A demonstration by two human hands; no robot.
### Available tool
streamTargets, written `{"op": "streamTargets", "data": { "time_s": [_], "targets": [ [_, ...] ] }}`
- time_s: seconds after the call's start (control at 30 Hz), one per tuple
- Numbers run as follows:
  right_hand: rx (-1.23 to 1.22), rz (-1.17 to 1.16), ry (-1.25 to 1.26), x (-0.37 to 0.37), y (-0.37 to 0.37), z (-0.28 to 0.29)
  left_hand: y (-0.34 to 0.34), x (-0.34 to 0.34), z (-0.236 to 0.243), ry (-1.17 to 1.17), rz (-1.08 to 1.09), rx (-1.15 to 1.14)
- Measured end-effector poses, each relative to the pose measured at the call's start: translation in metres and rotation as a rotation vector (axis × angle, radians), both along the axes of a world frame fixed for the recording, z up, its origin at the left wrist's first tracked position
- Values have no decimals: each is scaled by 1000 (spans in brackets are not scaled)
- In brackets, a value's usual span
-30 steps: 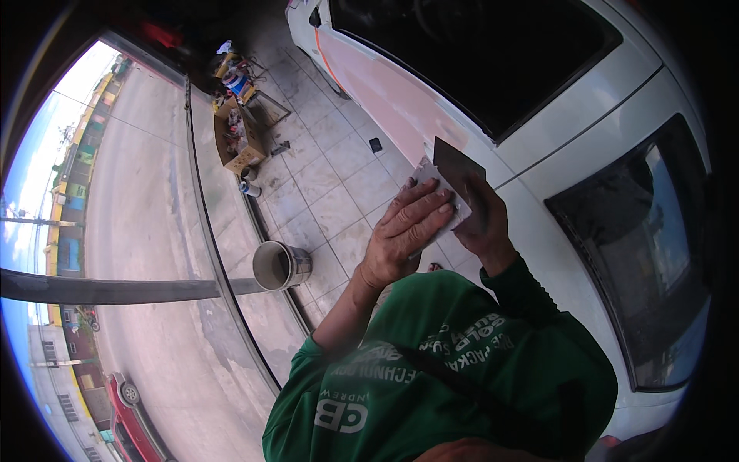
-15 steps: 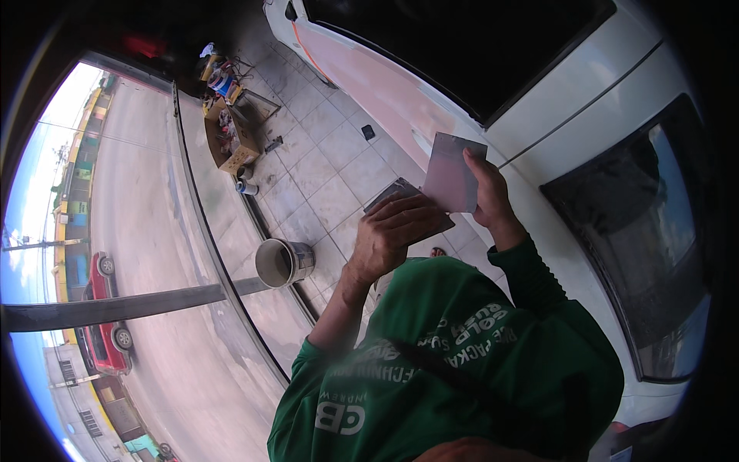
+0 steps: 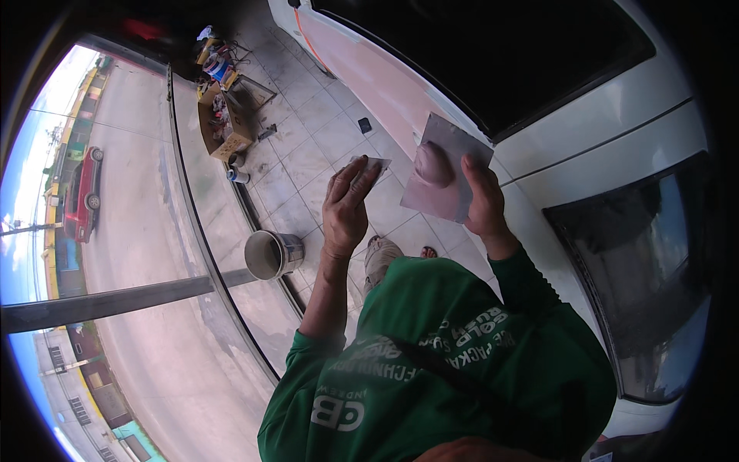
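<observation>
My right hand [image 3: 485,204] grips a flat, thin grey plate [image 3: 457,199] by its edge, thumb on top. On the plate lies a smooth pinkish mound of putty [image 3: 433,165]. My left hand [image 3: 346,212] is closed on a small flat putty spreader [image 3: 376,165], its fingers lying across the face; part of it is hidden behind them. A gap separates the spreader from the plate. Just beyond the plate is the white car's side [image 3: 366,65], with a large pinkish patch on it.
A pail [image 3: 291,252] stands left of my legs on the tiled floor [image 3: 296,181]. Farther off are a cardboard box [image 3: 240,142] of clutter, a can [image 3: 240,176] and a small dark object [image 3: 365,125]. A glass wall runs along the left; the car flanks my right.
My hands have moved apart, the left one drawing the spreader away from the plate to the left. The plate has turned, and the putty mound now shows. Outside, the red vehicle appears farther up.
</observation>
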State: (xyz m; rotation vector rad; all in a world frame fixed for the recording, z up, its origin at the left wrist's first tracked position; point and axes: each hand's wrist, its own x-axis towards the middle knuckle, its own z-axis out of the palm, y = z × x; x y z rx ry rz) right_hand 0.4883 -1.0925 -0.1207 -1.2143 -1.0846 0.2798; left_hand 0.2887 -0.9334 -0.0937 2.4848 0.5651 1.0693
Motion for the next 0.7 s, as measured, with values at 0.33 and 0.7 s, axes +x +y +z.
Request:
{"op": "streamTargets", "data": {
  "time_s": [0.33,0.7],
  "targets": [
    [40,-152,775,56,58,37,32,34,-93,-104,-385,-755],
    [85,-190,1017,85,115,42,276,118,-185,-701,-201,-1748]
  ]
}}
